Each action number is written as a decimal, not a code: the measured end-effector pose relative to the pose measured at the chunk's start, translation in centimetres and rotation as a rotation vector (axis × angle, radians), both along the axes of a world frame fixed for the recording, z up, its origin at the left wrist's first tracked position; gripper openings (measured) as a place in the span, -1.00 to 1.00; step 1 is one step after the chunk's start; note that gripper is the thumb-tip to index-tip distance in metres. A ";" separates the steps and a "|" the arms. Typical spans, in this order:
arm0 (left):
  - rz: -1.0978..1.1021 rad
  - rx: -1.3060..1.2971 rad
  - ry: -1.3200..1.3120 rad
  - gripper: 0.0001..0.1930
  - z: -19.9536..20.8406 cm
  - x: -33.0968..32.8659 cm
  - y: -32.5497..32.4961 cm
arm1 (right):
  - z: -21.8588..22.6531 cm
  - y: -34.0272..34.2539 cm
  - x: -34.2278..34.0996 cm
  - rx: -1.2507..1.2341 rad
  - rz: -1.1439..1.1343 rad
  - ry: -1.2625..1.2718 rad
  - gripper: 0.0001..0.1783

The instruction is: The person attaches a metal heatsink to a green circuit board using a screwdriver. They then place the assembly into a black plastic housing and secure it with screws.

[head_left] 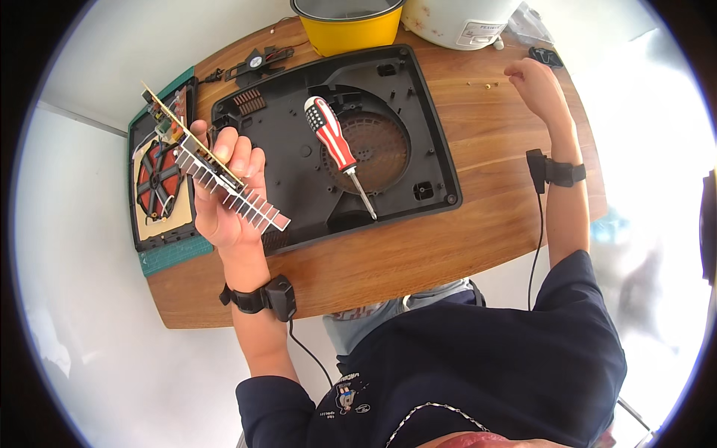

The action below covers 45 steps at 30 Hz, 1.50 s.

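Observation:
My left hand [233, 175] is closed around a circuit board [168, 112] with a finned metal heatsink [231, 193], held tilted above the left side of a black plastic housing [287, 168]. Across the housing lies a screwdriver [332, 138] with a red, white and dark star-patterned handle, its tip toward me. My right hand [539, 88] is over the far right of the table, fingers bent and drawn together. Whatever its fingertips may hold is too small to make out. Several small brass-coloured screws [488, 85] lie just left of it.
On a green mat [175, 255] at left sits an opened black casing [134, 179] with a coil [159, 181]. A small black fan [255, 66] rests behind the housing. A yellow container [351, 33] and a white pot [448, 19] stand at the back; a black part [545, 57] lies far right.

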<state>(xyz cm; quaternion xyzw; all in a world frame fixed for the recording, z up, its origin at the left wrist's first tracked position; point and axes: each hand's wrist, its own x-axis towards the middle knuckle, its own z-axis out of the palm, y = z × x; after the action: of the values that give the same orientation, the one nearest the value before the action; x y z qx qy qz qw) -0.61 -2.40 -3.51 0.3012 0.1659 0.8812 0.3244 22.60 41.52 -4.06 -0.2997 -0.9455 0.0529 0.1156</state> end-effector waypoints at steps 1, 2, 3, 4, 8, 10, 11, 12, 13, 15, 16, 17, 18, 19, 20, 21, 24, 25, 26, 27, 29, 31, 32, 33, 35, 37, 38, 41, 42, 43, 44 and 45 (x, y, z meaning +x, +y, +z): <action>0.016 -0.015 -0.015 -0.21 0.2 0.2 0.0 | -0.2 0.0 0.1 0.002 -0.010 -0.009 -0.78; 0.011 -0.010 -0.016 -0.21 0.2 0.2 0.1 | -0.3 0.1 0.1 -0.001 -0.001 -0.011 -0.77; 0.006 -0.006 -0.016 -0.22 0.2 0.2 0.1 | -0.3 0.4 0.2 -0.005 0.009 -0.014 -0.77; 0.004 -0.005 -0.013 -0.22 0.2 0.2 0.0 | -0.6 0.5 0.3 -0.013 0.021 -0.012 -0.76; -0.043 0.049 0.014 -0.21 -0.3 -0.6 -0.2 | -1.7 0.7 0.3 -0.093 0.043 0.033 -0.74; -0.060 0.068 -0.001 -0.21 -0.3 -0.7 -0.2 | -2.0 0.7 0.4 -0.097 0.054 0.046 -0.72; -0.065 0.061 -0.010 -0.21 -0.1 -0.6 -0.1 | -2.1 0.8 0.5 -0.110 0.058 0.046 -0.72; -0.090 0.080 -0.027 -0.21 -0.1 -0.5 0.0 | -2.3 0.9 0.5 -0.123 0.062 0.046 -0.73; -0.112 0.097 -0.040 -0.20 0.0 -0.6 0.0 | -2.5 0.9 0.4 -0.137 0.068 0.050 -0.73; -0.155 0.136 -0.057 -0.19 -0.1 -0.7 0.1 | -2.5 0.9 0.5 -0.124 0.086 0.083 -0.75; -0.168 0.151 -0.057 -0.18 -0.1 -0.8 -0.1 | -2.7 0.7 0.3 -0.125 0.104 0.104 -0.76; -0.172 0.159 -0.055 -0.17 -0.2 -0.9 -0.3 | -2.8 0.6 0.1 -0.116 0.106 0.093 -0.78; -0.181 0.172 -0.053 -0.16 -0.3 -1.0 -0.3 | -2.7 0.6 0.2 -0.106 0.111 0.082 -0.79; -0.195 0.184 -0.055 -0.14 -0.6 -1.0 -0.2 | -2.9 0.6 0.2 -0.101 0.120 0.073 -0.81; -0.206 0.200 -0.054 -0.14 -0.6 -1.3 -0.2 | -2.2 0.8 0.6 -0.083 0.109 0.029 -0.81; -0.194 0.185 -0.037 -0.14 -0.2 -1.2 -0.6 | -3.2 0.6 -0.1 -0.129 0.122 0.051 -0.81; -0.246 0.241 -0.070 -0.17 -0.2 -1.5 -0.4 | -4.5 2.9 1.3 -0.113 0.153 0.103 -0.82; -0.244 0.235 -0.073 -0.18 -0.1 -1.3 -0.5 | -4.3 2.6 1.1 -0.130 0.168 0.105 -0.82; -0.281 0.263 -0.072 -0.17 -0.2 -1.4 -0.1 | -4.4 3.2 1.3 -0.133 0.173 0.133 -0.80; -0.303 0.274 -0.058 -0.16 0.1 -1.6 -0.4 | -4.9 3.7 1.4 -0.128 0.134 0.137 -0.79; -0.324 0.289 -0.046 -0.14 0.0 -1.7 -0.8 | -4.1 2.6 0.9 -0.117 0.052 0.143 -0.78; -0.341 0.287 -0.050 -0.14 -0.2 -1.8 -0.9 | -2.6 0.6 0.2 -0.111 -0.035 0.162 -0.76; -0.346 0.288 -0.045 -0.16 -0.2 -1.6 -0.6 | -2.0 -0.1 0.0 -0.117 -0.052 0.202 -0.74; -0.344 0.278 -0.065 -0.23 0.0 -1.4 -0.5 | -1.5 -0.8 -0.2 -0.123 -0.071 0.241 -0.73; -0.329 0.243 -0.125 -0.44 1.1 -0.7 -0.4 | 0.5 -3.8 -1.3 -0.149 -0.109 0.308 -0.74; -0.329 0.230 -0.161 -0.56 1.6 -0.4 -0.2 | 2.1 -6.7 -2.3 -0.388 0.044 0.566 -0.77; -0.327 0.219 -0.163 -0.57 1.7 -0.3 -0.3 | 3.3 -8.9 -3.0 -0.387 0.141 0.602 -0.78; -0.336 0.207 -0.146 -0.47 1.3 -0.2 -0.9 | 6.9 -17.2 -5.8 -0.593 0.532 0.751 -0.78; -0.375 0.231 -0.127 -0.35 0.5 -0.8 -0.6 | 7.7 -18.9 -6.6 -0.618 0.649 0.760 -0.79; -0.386 0.230 -0.128 -0.36 0.4 -0.9 -0.5 | 8.1 -20.5 -7.5 -0.655 0.778 0.770 -0.80; -0.399 0.233 -0.126 -0.38 0.6 -1.0 -0.4 | 8.6 -21.9 -8.5 -0.653 0.854 0.784 -0.75; -0.380 0.217 -0.153 -0.43 0.6 -0.7 -0.6 | 9.0 -23.2 -9.5 -0.790 0.935 0.761 -0.74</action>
<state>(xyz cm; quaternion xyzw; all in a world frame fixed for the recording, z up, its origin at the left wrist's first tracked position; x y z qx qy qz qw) -1.35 -2.97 -2.90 0.2927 -0.0148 0.8371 0.4620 13.14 18.35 4.91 0.1561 -0.7793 0.5357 0.2853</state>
